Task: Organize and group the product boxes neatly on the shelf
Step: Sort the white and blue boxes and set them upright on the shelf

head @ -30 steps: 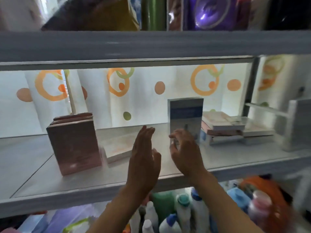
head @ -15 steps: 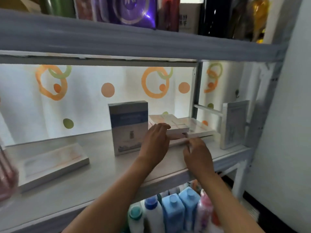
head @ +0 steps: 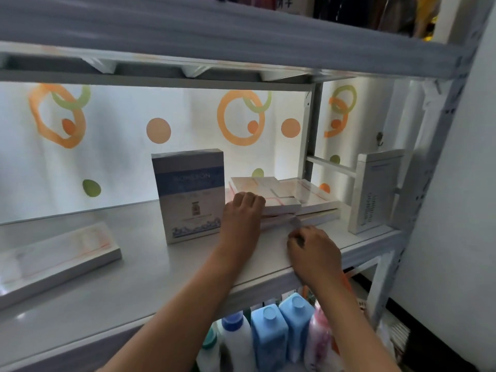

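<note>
At the far left of the shelf (head: 150, 277) a long flat white box (head: 57, 255) lies on its broad face, its orange line markings facing up, well apart from everything else. Behind the shelf hangs a white backdrop (head: 120, 162) printed with orange rings and green and orange dots.

Near the middle stands an upright blue-and-white box (head: 189, 196), its front towards the camera, with a blue band across the upper part and a small bottle picture lower down (the lettering on the band is too blurred to read).

Just right of it the left hand (head: 243, 213) rests knuckles-up against the near left corner of a stack of flat white boxes (head: 284, 201), its fingers curled over the edge of the top boxes. The stack lies flat in several layers, the upper boxes skewed against the lower ones, between the upright box and the grey shelf post (head: 311, 146).

The right hand (head: 314, 252) sits lower, at the front of the shelf just before the stack's bottom layer; its fingertips are bent towards the lowest box, but whether they pinch it I cannot tell.

Further right a white upright box (head: 375, 191) stands on edge near the shelf's end, apart from the stack.

Below the shelf, blue and white bottles (head: 279, 334) stand in a row.
</note>
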Tool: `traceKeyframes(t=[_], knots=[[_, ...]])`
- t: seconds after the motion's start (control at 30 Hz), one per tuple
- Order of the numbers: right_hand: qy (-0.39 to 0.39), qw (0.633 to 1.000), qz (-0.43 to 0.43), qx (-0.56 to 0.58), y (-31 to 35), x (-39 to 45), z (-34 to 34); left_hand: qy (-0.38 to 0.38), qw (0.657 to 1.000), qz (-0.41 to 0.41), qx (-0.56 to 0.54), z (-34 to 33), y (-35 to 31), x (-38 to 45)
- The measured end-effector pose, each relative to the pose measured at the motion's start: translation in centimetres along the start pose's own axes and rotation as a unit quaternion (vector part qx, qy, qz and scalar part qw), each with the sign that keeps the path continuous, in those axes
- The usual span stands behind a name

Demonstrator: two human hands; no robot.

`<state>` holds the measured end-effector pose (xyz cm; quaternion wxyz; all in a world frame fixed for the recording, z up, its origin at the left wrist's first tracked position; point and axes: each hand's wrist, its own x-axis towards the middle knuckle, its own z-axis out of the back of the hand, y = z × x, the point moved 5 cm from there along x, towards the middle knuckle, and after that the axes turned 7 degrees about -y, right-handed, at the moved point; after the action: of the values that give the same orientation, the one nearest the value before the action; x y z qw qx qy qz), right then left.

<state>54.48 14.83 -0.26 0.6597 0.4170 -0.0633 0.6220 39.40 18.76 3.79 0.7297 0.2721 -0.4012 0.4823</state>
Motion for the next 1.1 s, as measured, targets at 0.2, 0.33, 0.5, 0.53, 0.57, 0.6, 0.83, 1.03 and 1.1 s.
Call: traceKeyframes(t=[0.2, 0.33, 0.5, 0.53, 0.57, 0.6, 0.83, 1.03, 1.1], knots=[[0.041, 0.998, -0.027, 0.031, -0.1, -0.6, -0.1, -0.028, 0.998, -0.032, -0.051, 2.7, -1.3, -0.7], [0.087, 0.930, -0.164, 0.319, 0.7, -0.7, 2.0, -0.091, 0.991, -0.057, -0.078, 5.3, -2.3, -1.4], [0.076, 0.787, -0.186, 0.583, 3.6, -1.6, 6.3, -0.188, 0.972, -0.034, -0.138, 7.8, -4.6, -3.8], [0.066, 0.785, -0.192, 0.586, 3.9, -1.7, 7.0, -0.199, 0.967, -0.040, -0.152, 8.3, -5.2, -4.0], [0.055, 0.795, -0.194, 0.572, 4.3, -1.8, 7.6, -0.206, 0.963, -0.052, -0.165, 8.7, -5.7, -4.1], [0.047, 0.809, -0.190, 0.554, 4.5, -1.9, 8.2, -0.206, 0.960, -0.068, -0.176, 9.1, -6.2, -4.1], [0.009, 0.804, -0.183, 0.566, 4.3, -2.6, 10.9, -0.106, 0.961, -0.101, -0.234, 11.3, -6.5, -4.6], [-0.003, 0.805, -0.157, 0.571, 4.6, -3.0, 12.0, -0.095, 0.958, 0.093, -0.253, 12.2, -2.0, -4.8], [-0.005, 0.807, -0.152, 0.571, 4.7, -3.0, 12.0, -0.085, 0.945, 0.163, -0.271, 12.6, -0.5, -4.8]])
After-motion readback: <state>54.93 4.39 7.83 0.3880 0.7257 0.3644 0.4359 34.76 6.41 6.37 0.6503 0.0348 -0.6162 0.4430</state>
